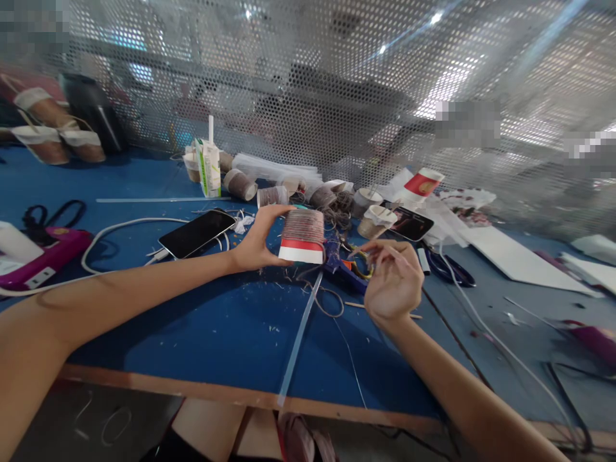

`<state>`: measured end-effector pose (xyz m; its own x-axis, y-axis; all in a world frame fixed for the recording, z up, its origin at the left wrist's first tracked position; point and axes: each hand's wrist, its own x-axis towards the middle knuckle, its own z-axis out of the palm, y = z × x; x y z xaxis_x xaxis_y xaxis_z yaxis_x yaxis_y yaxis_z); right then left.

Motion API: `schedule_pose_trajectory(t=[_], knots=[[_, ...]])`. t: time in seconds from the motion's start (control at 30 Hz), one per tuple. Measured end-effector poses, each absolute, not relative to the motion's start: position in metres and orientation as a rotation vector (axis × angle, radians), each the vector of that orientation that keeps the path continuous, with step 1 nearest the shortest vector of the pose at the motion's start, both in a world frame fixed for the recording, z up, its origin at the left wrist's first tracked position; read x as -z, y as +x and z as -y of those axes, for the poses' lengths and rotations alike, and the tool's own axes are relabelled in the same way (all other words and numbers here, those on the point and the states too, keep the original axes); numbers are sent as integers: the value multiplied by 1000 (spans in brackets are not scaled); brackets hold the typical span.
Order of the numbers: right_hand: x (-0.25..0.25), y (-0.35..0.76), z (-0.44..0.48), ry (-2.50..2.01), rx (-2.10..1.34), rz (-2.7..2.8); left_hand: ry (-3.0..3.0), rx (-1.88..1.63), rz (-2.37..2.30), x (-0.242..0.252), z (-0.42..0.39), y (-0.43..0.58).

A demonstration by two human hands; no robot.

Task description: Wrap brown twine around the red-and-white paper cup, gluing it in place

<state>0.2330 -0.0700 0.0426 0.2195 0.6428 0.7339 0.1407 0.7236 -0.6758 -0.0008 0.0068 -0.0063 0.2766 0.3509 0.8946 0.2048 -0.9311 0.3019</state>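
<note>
My left hand (262, 240) grips a paper cup (301, 251) from its left side, above the blue table. Brown cord (304, 224) is wound in rows around most of the cup, leaving a red and white band bare at its lower end. Loose cord (332, 303) makes a loop on the table below. To the right, my right hand (395, 279) is raised with its palm showing and fingers apart, slightly bent. Nothing shows in it. Between the hands lie scissors with orange and yellow handles (355, 264) and a dark blue tool (337, 260), partly hidden.
A translucent stick (299, 343) reaches the table's front edge. A phone (197, 232) with a white cable lies left, near a purple power strip (52, 260). Several cord-wrapped cups (239, 185), a drink carton (208, 168) and another phone (411, 222) lie behind, before a perforated metal screen (269, 83).
</note>
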Motion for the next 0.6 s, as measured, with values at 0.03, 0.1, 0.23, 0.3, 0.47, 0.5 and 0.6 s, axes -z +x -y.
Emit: schedule_pose_trajectory(t=[0.03,0.1,0.23,0.3,0.47,0.5,0.6], knots=[[-43,232,73,-730,-378,1378,2423,-1742,-532,6,-6,0],[-43,231,82,-732,-339,1582,2455,-1742,-581,4,-4,0],[-45,229,95,-655,-188,2194,2503,-1714,-699,3,-1,0],[-47,227,97,-655,-103,2362,2522,-1720,-690,2,1,0],[-51,222,97,-767,25,2372,2541,-1750,-676,0,6,2],[-51,222,97,-780,35,2341,2541,-1743,-701,0,6,2],[-46,226,96,-819,43,2165,2526,-1740,-759,1,6,1]])
